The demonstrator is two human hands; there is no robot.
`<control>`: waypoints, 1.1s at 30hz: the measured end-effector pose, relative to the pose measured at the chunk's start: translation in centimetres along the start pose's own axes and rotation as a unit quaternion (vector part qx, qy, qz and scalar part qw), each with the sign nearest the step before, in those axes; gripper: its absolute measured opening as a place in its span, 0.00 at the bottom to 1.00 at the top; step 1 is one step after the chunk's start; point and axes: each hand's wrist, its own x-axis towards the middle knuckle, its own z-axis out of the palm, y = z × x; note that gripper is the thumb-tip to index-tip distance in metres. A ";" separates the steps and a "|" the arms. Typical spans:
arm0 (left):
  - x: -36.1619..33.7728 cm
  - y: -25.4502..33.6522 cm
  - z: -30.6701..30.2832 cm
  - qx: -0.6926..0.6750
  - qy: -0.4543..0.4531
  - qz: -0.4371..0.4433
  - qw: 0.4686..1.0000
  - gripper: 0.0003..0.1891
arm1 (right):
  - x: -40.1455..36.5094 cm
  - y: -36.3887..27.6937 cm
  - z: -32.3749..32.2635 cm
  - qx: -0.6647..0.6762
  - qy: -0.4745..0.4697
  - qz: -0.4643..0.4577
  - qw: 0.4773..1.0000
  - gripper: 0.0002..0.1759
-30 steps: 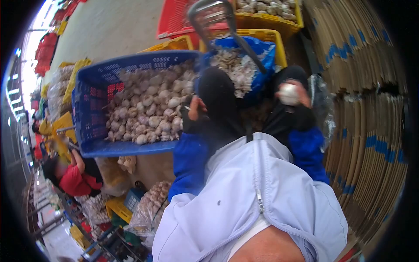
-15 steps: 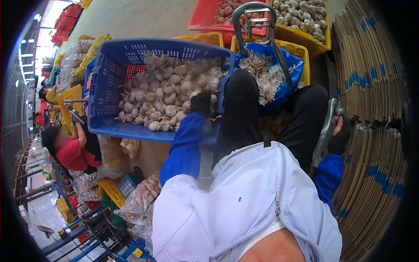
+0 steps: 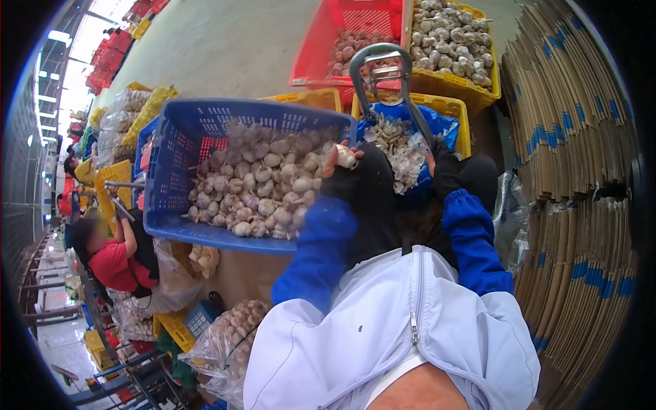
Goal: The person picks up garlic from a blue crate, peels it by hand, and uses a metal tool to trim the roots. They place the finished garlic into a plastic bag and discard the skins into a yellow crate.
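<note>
My left hand [image 3: 339,171], in a dark fingerless glove, holds a garlic bulb [image 3: 347,158] beside my left knee. The fingers are bent around the bulb. My right hand [image 3: 445,164], also gloved, is closed at the lower end of a bent metal lever [image 3: 418,116], partly hidden by the glove. This lever belongs to a metal cutter-like frame [image 3: 384,72] standing before my knees. Under it, a blue bag [image 3: 443,126] holds garlic skins and scraps [image 3: 403,154]. To the left, a tilted blue crate [image 3: 160,191] contains many loose garlic bulbs [image 3: 263,174].
Yellow [image 3: 497,75] and red crates [image 3: 307,61] of garlic stand ahead. Stacked flat cardboard [image 3: 574,116] lines the right side. At left a person in a red shirt [image 3: 113,263] sits near bagged garlic [image 3: 229,331].
My left hand has come out of the crate's garlic to my knee with a bulb. My right hand has moved in from the far right to the lever. The view has shifted slightly.
</note>
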 end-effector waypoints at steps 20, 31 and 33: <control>10.8 -8.0 4.9 0.111 0.148 0.035 0.982 0.28 | -1.5 -8.2 -8.1 -0.011 -0.056 -0.010 0.998 0.12; 10.9 -9.7 6.1 0.153 0.223 0.170 0.948 0.27 | -1.6 -10.4 -9.1 -0.136 -0.043 -0.019 0.990 0.20; 11.1 -9.8 6.7 0.143 0.280 0.156 0.936 0.29 | -1.3 -11.8 -10.0 -0.144 -0.056 -0.015 0.988 0.20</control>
